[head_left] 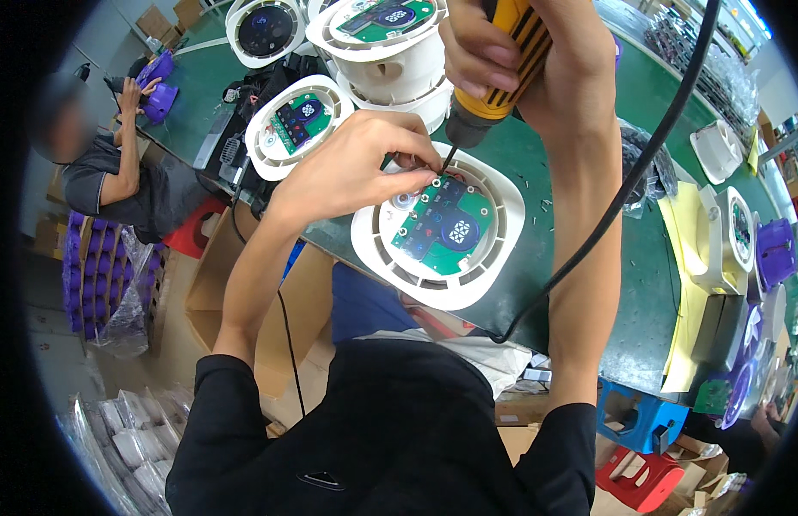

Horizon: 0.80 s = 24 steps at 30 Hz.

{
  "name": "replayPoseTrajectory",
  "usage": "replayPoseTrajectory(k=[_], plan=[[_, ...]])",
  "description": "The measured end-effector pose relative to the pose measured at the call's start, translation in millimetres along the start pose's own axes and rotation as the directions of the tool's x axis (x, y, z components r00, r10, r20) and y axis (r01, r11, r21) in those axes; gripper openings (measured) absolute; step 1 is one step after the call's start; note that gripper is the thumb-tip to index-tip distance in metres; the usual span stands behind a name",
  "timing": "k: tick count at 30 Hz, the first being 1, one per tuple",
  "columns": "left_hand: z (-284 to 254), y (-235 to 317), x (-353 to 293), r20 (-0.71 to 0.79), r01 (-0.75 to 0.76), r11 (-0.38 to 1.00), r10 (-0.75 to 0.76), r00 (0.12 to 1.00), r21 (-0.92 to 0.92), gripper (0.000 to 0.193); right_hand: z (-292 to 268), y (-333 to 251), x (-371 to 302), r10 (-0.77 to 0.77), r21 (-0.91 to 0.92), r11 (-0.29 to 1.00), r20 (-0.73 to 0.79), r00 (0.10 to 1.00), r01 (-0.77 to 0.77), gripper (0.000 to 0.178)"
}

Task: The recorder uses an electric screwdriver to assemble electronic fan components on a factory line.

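A white rounded housing (379, 261) sits on the green table in front of me, with a green circuit board (474, 211) set in its top. My right hand (575, 82) is wrapped round a yellow and black power drill (502, 86), its bit pointing down at the board's upper edge. Beside the bit, my left hand (347, 163) pinches thumb and fingers together. Whatever lies between those fingertips is too small or hidden to make out. Another white housing with a board (263, 161) rests just past my left hand.
More white housings (386, 73) are stacked at the back. A black cable (648, 155) loops down past my right forearm. Small screws (545, 206) lie scattered on the table (523, 279). At the left a co-worker (128, 176) handles a purple part (160, 101). Blue (644, 417) and red stools (644, 477) stand below right.
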<state>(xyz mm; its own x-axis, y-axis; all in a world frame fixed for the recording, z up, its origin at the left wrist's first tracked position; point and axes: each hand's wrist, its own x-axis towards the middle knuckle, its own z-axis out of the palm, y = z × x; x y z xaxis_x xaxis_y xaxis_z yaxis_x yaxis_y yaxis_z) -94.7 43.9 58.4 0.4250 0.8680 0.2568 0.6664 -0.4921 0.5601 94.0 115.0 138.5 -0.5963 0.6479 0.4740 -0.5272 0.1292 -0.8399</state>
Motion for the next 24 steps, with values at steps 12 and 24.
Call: replayPoseTrajectory(k=[12, 24], plan=[[-8, -5, 17, 0.186, -0.169, 0.971, 0.137, 0.973, 0.168, 0.017, 5, 2, 4, -0.064, -0.022, 0.998, -0.076, 0.995, 0.063, 0.032], [-17, -7, 31, 0.344, -0.275, 0.950, 0.211, 0.915, 0.149, 0.017, -6, -8, -1, -0.210, -0.142, 0.974, -0.261, 0.942, 0.177, 0.039]])
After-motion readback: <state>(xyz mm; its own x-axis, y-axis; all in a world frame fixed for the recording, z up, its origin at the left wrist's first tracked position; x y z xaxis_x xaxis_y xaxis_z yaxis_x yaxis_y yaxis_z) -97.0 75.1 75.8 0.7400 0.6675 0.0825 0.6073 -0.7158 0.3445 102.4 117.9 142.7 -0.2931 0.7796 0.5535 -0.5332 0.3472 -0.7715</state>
